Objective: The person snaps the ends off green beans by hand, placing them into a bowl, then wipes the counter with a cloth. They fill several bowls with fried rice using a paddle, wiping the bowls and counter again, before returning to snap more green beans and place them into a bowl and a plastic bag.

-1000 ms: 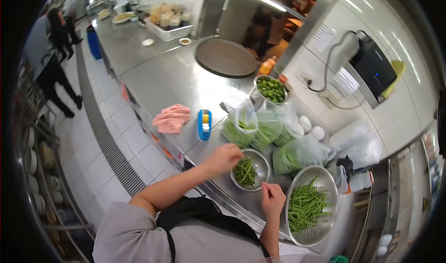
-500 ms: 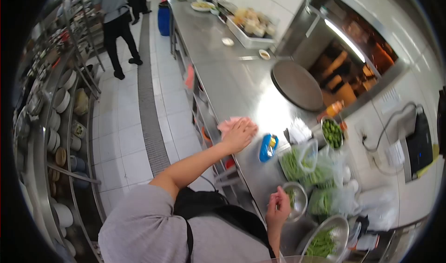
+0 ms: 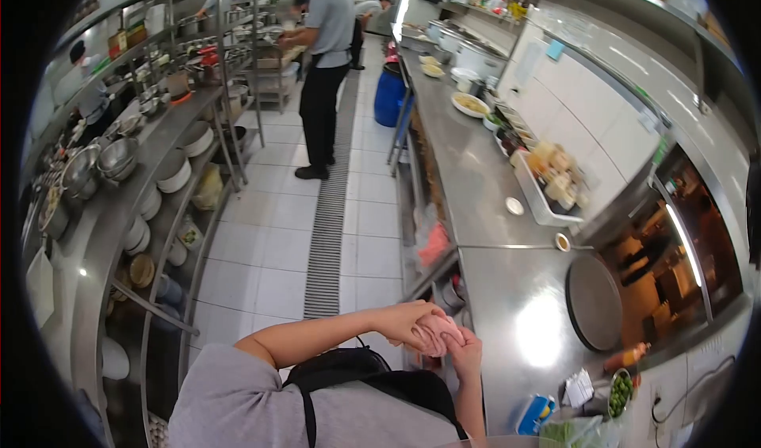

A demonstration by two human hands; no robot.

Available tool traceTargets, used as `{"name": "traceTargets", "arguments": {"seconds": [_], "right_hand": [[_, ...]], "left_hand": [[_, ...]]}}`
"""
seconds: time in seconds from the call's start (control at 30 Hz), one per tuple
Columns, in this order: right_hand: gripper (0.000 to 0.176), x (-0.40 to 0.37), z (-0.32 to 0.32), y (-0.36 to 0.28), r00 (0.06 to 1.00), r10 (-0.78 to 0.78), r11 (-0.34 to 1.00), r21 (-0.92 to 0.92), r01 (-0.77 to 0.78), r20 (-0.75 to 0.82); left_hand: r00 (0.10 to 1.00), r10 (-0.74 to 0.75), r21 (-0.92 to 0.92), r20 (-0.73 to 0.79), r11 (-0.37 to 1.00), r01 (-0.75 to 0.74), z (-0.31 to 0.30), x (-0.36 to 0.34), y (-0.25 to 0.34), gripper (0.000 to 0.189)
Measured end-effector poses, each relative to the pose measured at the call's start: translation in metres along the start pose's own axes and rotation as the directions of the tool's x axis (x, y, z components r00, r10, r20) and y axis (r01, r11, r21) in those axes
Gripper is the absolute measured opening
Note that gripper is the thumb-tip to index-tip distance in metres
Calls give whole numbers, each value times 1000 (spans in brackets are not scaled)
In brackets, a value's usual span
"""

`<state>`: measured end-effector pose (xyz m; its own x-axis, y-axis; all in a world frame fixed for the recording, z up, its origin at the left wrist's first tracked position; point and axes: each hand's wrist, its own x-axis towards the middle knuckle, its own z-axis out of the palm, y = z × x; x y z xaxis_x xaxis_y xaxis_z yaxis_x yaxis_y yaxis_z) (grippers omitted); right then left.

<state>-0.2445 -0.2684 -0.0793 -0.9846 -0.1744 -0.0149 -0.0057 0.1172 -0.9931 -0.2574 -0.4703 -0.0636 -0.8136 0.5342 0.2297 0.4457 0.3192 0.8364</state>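
A pink cloth point(image 3: 436, 335) is bunched up between my two hands, just off the front edge of the steel counter point(image 3: 495, 285). My left hand point(image 3: 399, 322) grips its left side with curled fingers. On the other side, my right hand point(image 3: 468, 356) pinches the cloth's right end. Close to my right forearm, a blue packet point(image 3: 537, 414) lies on the counter. Beyond it are a crumpled white paper point(image 3: 578, 388) and a metal container of green vegetables point(image 3: 621, 392).
A round dark tray point(image 3: 594, 304) and an orange bottle point(image 3: 626, 358) are by the serving window. Farther along stands a white bin of containers point(image 3: 547, 202). A co-worker point(image 3: 326, 68) stands in the aisle beside the floor drain point(image 3: 329, 234). Shelves of dishes point(image 3: 158, 186) line the left.
The pink cloth has left the counter, where my left hand pressed it flat. My right hand has come from beside the metal bowl onto the cloth. My view has swung left and up the aisle.
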Motion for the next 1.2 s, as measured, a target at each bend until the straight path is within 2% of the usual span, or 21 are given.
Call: {"name": "traceTargets", "arguments": {"seconds": [0.13, 0.23, 0.3, 0.47, 0.53, 0.57, 0.6, 0.63, 0.67, 0.7, 0.73, 0.77, 0.8, 0.83, 0.87, 0.9, 0.93, 1.0, 1.07, 1.17, 1.2], "right_hand": [[17, 68, 39, -6, 985, -90, 995, -39, 96, 148], [22, 117, 58, -10, 967, -90, 995, 61, 78, 240], [23, 156, 62, -1, 946, -61, 998, 8, 62, 319], [19, 258, 83, 5, 945, -57, 998, 5, 58, 321], [18, 303, 103, -6, 935, -113, 981, 189, 50, 337], [14, 323, 117, -19, 891, -184, 979, 157, 129, 416], [14, 350, 129, -34, 889, -194, 977, 167, 136, 414], [17, 375, 140, -48, 808, -282, 955, 73, 287, 518], [19, 397, 149, -56, 711, -338, 900, -9, 436, 617], [19, 429, 160, -53, 719, -346, 899, -6, 438, 603], [21, 466, 173, -41, 728, -511, 717, -241, 654, 457], [24, 493, 184, -36, 659, -670, 467, -498, 731, 340], [24, 509, 196, -39, 675, -662, 479, -508, 715, 326], [24, 523, 210, -40, 711, -577, 456, -564, 689, 402], [24, 537, 221, -41, 737, -485, 421, -614, 668, 470], [24, 554, 229, -36, 747, -477, 421, -625, 657, 464], [29, 573, 237, -27, 657, -490, 285, -607, 742, 572], [35, 622, 253, -15, 565, -486, 149, -574, 805, 667], [32, 673, 266, -5, 582, -155, 742, -294, 602, 798], [24, 747, 280, -10, 717, -162, 848, -276, 453, 678], [22, 772, 288, -12, 791, -209, 862, -275, 427, 575]], "left_hand": [[976, -203, -3, 84, 979, 204, -69, 2, -34, 42], [970, -227, 29, -92, 973, 230, -112, 10, -62, 27], [877, -471, -50, -92, 882, 469, -148, 20, -71, 16], [750, -64, 362, -658, 846, 390, -210, 75, -167, 15], [624, -358, 85, -695, 820, 566, -235, 98, -212, 17], [591, -662, -375, -462, 749, 546, -248, 109, -245, 23], [591, -656, -365, -468, 753, 547, -254, 123, -258, 23], [726, -102, 115, -680, 963, 243, -255, 137, -270, 22], [659, 492, 599, -568, 797, -78, -258, 152, -280, 22], [359, 674, 642, -646, 734, -221, -266, 174, -292, 21], [366, 677, 640, -638, 731, -237, -280, 196, -284, 21], [546, 552, 655, -630, 755, -9, -294, 215, -260, 30], [686, 376, 668, -623, 711, 218, -305, 228, -252, 40], [848, 41, 465, -529, 849, 249, -323, 237, -276, 40], [855, 35, 456, -518, 857, 241, -331, 244, -296, 40], [930, -186, 701, -317, 614, 362, -353, 259, -287, 29], [878, -447, 895, -172, 301, 329, -371, 271, -289, 19], [874, -359, 719, -326, 506, 476, -401, 270, -397, 24], [782, -319, -148, -535, 947, 286, -430, 261, -479, 21], [610, -534, 322, -586, 537, 780, -502, 275, -479, 28], [613, -541, 322, -575, 539, 778, -524, 280, -487, 28]]}}
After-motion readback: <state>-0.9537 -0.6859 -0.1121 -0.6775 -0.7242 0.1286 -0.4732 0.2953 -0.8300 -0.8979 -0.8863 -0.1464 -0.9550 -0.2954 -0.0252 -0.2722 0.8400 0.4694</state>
